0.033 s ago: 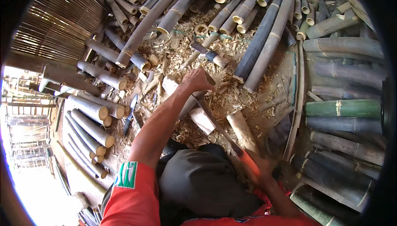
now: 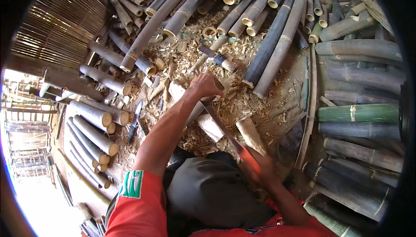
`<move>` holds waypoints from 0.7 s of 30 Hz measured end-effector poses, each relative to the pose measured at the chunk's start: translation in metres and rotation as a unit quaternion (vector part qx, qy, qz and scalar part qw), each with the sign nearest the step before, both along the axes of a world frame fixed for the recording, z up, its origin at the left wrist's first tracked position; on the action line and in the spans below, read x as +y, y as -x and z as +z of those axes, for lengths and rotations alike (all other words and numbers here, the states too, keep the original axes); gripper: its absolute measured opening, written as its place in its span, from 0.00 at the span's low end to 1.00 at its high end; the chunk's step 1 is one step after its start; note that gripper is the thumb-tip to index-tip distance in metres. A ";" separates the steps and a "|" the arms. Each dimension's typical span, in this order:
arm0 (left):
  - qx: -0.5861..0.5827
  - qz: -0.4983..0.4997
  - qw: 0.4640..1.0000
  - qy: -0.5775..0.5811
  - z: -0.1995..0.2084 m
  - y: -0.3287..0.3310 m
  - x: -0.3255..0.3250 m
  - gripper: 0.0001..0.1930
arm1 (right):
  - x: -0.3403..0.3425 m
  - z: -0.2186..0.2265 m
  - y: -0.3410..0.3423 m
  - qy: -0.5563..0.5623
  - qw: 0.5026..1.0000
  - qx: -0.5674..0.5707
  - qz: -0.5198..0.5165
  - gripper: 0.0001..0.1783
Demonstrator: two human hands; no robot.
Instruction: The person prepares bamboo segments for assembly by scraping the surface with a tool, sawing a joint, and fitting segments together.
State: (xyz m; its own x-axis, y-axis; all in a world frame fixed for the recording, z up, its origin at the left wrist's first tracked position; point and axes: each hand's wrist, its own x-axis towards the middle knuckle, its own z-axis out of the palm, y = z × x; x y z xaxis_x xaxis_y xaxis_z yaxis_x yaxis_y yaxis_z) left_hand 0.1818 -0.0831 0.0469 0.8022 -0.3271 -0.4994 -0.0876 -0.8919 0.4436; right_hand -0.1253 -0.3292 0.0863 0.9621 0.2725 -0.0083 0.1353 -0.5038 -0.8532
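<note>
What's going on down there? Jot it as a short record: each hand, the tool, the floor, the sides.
Left hand: gripping a bamboo piece
Right hand: around the handle of an orange-handled saw
Saw blade: reaches toward the bamboo piece; contact unclear
Beside the blade: pale wood block, short log
Floor: scattered wood shavings
Left side: knife, cut bamboo lengths
Right side: green bamboo among duller lengths

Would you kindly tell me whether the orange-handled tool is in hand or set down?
In hand: the right hand grips the tool by its orange handle.
</note>
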 end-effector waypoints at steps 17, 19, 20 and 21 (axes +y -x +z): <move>-0.062 -0.012 0.997 -0.049 -0.008 -0.002 -0.002 0.34 | 0.045 0.005 -0.049 0.007 0.998 0.059 -0.009 0.32; -0.052 -0.006 0.997 -0.053 -0.004 -0.001 -0.005 0.34 | 0.053 0.002 -0.064 0.020 0.999 0.049 0.006 0.33; -0.047 -0.004 0.997 -0.054 -0.002 -0.002 -0.007 0.34 | 0.052 -0.001 -0.056 0.036 0.999 0.030 0.010 0.33; -0.040 -0.018 0.997 -0.069 0.001 -0.002 -0.009 0.35 | 0.051 -0.004 -0.048 0.053 0.998 0.013 0.017 0.33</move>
State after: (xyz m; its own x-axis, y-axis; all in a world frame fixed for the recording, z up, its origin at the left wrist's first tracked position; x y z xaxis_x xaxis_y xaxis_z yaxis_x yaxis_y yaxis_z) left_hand 0.1838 -0.0922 0.0481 0.8301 -0.2894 -0.4766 -0.1512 -0.9396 0.3072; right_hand -0.0774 -0.2785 0.0820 0.9517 0.3005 -0.0632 0.1321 -0.5863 -0.7993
